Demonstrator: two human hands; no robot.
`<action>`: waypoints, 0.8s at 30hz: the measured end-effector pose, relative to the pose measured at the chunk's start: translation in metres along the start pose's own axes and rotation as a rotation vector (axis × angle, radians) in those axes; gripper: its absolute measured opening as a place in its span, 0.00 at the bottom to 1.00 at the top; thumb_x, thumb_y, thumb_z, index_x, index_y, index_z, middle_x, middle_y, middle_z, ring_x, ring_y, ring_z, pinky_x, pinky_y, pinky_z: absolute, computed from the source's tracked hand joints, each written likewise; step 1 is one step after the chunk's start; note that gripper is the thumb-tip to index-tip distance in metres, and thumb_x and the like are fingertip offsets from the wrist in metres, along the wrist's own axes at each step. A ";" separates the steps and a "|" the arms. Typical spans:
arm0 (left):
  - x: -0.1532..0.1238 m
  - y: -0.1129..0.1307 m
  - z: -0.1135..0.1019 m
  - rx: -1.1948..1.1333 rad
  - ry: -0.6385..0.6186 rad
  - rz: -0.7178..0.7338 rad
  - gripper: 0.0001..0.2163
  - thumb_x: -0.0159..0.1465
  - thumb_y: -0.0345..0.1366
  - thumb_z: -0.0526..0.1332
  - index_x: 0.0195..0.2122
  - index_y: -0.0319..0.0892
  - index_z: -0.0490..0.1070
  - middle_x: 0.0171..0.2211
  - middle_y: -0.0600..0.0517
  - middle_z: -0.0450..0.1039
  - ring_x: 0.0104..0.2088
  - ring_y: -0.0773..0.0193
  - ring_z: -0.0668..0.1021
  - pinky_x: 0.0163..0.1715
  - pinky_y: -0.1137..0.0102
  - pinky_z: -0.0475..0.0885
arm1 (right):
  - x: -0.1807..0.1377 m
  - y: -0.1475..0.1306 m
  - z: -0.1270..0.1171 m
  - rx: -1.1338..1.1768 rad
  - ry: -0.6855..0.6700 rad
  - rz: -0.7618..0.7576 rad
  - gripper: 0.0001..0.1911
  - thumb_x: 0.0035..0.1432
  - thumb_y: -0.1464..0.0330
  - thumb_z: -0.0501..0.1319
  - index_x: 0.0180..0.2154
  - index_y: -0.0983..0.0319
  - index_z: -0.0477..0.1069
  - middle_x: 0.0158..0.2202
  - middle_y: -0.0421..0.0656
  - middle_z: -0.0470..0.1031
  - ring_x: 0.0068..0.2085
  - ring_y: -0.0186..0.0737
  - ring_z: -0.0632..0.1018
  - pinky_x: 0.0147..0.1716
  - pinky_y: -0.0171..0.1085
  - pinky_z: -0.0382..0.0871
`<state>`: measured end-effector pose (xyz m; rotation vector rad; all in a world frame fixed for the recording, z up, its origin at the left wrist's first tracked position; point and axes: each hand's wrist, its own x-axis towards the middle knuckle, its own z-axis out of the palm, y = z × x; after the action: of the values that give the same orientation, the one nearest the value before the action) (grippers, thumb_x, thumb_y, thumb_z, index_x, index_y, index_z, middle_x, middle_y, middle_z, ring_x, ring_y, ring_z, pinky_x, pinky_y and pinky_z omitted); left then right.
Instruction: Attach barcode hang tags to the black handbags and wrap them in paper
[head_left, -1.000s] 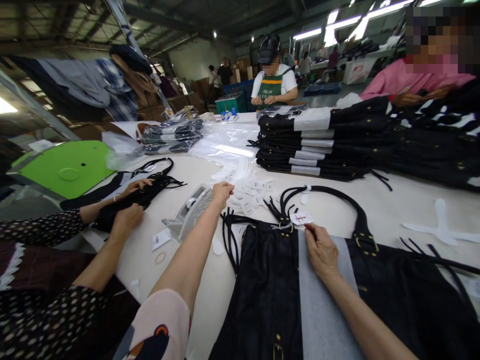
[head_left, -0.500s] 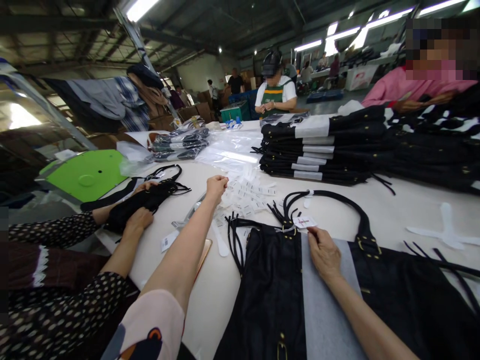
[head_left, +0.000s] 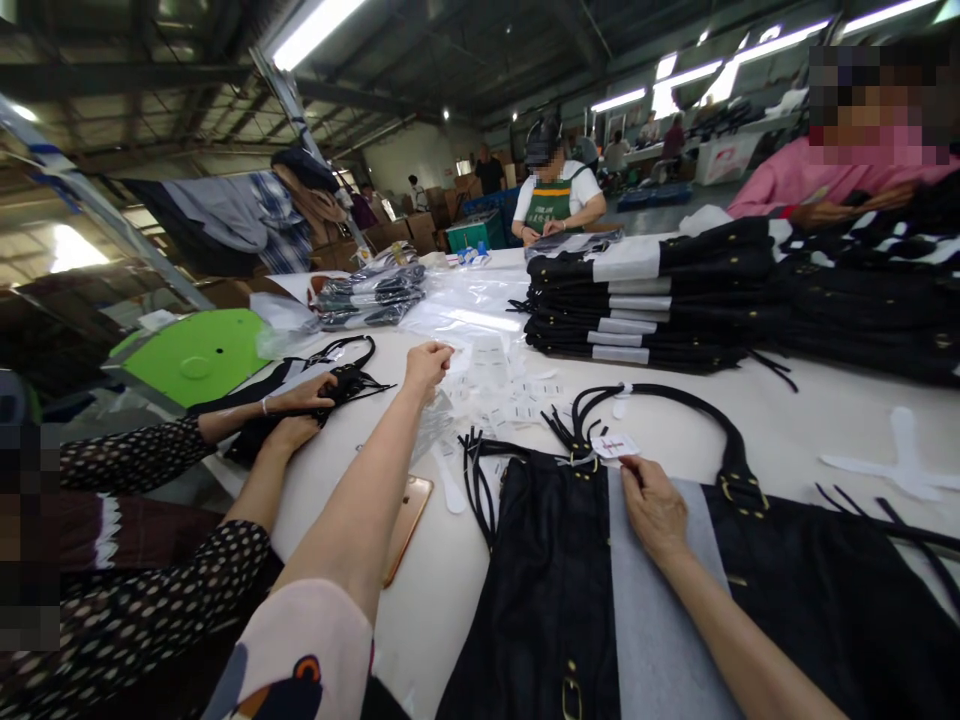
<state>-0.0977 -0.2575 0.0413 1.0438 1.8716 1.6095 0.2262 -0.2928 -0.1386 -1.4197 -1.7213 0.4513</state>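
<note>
A black handbag [head_left: 555, 560] lies flat before me, its strap [head_left: 690, 400] arching over the table and a strip of pale tissue [head_left: 660, 620] down its middle. With thumb and fingers, my right hand [head_left: 656, 510] grips the edge of a white hang tag [head_left: 615, 446] fixed near the strap's base. My left hand [head_left: 429, 367] reaches out over a heap of small clear packets with printed marks [head_left: 510, 395]. Its fingers are pinched together; what they hold, if anything, cannot be made out. Black tassel cords [head_left: 476, 480] trail from the bag's left side.
Stacked black bags with pale bands [head_left: 637, 300] stand at the back right. A phone [head_left: 409, 525] lies beside my left forearm. On the left, a co-worker's hands [head_left: 300, 415] handle another black bag. A green panel [head_left: 195, 355] and wrapped bags [head_left: 367, 295] sit farther back.
My left hand has shifted slightly left over the packets, and more of the phone shows. My right hand stays on the tag. The co-worker's hands at left have moved on their bag.
</note>
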 end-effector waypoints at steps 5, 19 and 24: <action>-0.004 0.001 -0.005 0.001 -0.026 -0.003 0.05 0.45 0.30 0.58 0.24 0.36 0.69 0.10 0.60 0.57 0.10 0.78 0.54 0.11 0.79 0.44 | 0.000 0.000 0.000 -0.004 -0.009 0.013 0.17 0.57 0.62 0.47 0.40 0.61 0.70 0.40 0.46 0.72 0.40 0.42 0.72 0.39 0.39 0.64; -0.020 -0.007 -0.031 -0.058 -0.065 -0.002 0.08 0.46 0.32 0.59 0.27 0.35 0.69 0.14 0.57 0.65 0.09 0.78 0.56 0.10 0.77 0.44 | 0.002 0.004 -0.002 0.052 -0.049 0.061 0.19 0.54 0.60 0.47 0.40 0.61 0.70 0.41 0.47 0.73 0.41 0.44 0.72 0.40 0.42 0.64; -0.037 0.004 -0.036 -0.116 -0.174 0.057 0.09 0.46 0.33 0.60 0.28 0.35 0.69 0.14 0.56 0.65 0.09 0.78 0.57 0.10 0.78 0.44 | 0.017 -0.015 -0.016 0.200 -0.032 0.153 0.22 0.51 0.56 0.50 0.38 0.64 0.70 0.35 0.49 0.74 0.37 0.45 0.73 0.38 0.44 0.65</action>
<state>-0.1013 -0.3084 0.0482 1.1555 1.6297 1.5839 0.2292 -0.2853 -0.1118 -1.4090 -1.5509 0.7132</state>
